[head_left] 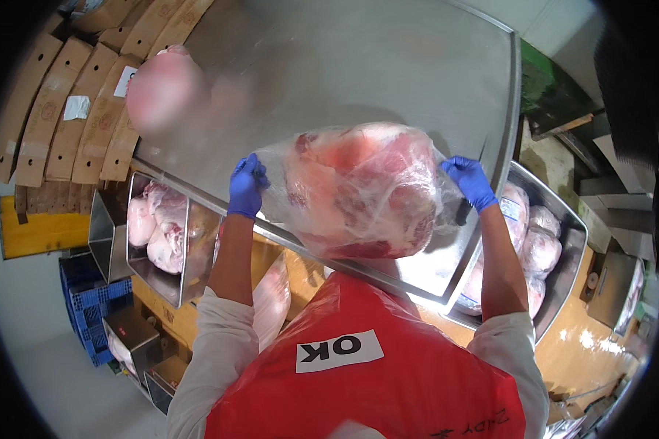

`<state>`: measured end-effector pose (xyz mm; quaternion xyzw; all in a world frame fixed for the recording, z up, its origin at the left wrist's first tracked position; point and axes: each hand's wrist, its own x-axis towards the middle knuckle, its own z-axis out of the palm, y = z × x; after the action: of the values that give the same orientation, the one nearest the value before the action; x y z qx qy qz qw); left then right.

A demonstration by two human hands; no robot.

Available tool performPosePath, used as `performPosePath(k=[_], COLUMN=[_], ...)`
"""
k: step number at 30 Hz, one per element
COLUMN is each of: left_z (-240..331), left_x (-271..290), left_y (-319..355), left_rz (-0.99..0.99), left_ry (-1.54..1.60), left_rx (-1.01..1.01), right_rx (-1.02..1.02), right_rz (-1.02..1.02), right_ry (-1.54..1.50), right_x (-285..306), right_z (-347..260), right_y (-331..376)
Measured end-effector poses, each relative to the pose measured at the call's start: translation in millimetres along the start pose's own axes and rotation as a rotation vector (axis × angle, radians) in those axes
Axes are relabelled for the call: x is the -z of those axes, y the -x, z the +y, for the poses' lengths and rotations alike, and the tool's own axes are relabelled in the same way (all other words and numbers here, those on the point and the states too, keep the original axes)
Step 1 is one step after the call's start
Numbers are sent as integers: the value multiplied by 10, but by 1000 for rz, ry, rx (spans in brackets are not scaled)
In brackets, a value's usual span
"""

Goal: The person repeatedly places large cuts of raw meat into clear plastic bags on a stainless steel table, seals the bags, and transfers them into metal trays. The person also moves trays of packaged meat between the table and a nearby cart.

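A big piece of raw meat [362, 190], red with pale fat, lies at the near edge of the steel table, covered in clear plastic wrap [274, 164]. My left hand [247, 186], in a blue glove, is closed on the wrap's left end. At the opposite end, my right hand [470, 181], also blue-gloved, pinches the wrap's gathered edge. Both hands are apart from the meat itself, with the film stretched between them. Just below my right hand a small dark object [462, 213] shows, too unclear to name.
The steel table [388, 58] has a raised rim. On its far left sits another pink meat piece [165, 88], beside stacked cardboard boxes [69, 117]. Steel bins hold bare meat [165, 245] at left and wrapped meat [542, 249] at right. Blue crates [88, 307] stand lower left.
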<state>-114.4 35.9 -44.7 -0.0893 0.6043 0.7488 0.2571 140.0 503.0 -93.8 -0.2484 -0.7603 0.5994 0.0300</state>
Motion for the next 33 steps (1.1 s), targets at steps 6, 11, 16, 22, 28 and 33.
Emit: performPosePath(k=[6, 11, 16, 22, 28, 33], left_z=[272, 440, 400, -62, -311, -432], left_x=[-415, -530, -422, -142, 260, 353], left_y=[370, 193, 61, 217, 333, 330], left_rz=[-81, -216, -217, -403, -435, -354], left_ry=[-195, -435, -501, -767, -638, -705], left_rx=[-14, -140, -84, 147, 346, 275], right_rx=[-104, -48, -43, -50, -31, -266], right_rz=[136, 485, 268, 67, 7, 388], right_ry=[14, 56, -372, -276, -268, -352], right_x=[-72, -160, -459, -332, -182, -370], right_z=[101, 725, -53, 47, 45, 354], right_y=[1122, 1460, 1469, 1190, 917, 302])
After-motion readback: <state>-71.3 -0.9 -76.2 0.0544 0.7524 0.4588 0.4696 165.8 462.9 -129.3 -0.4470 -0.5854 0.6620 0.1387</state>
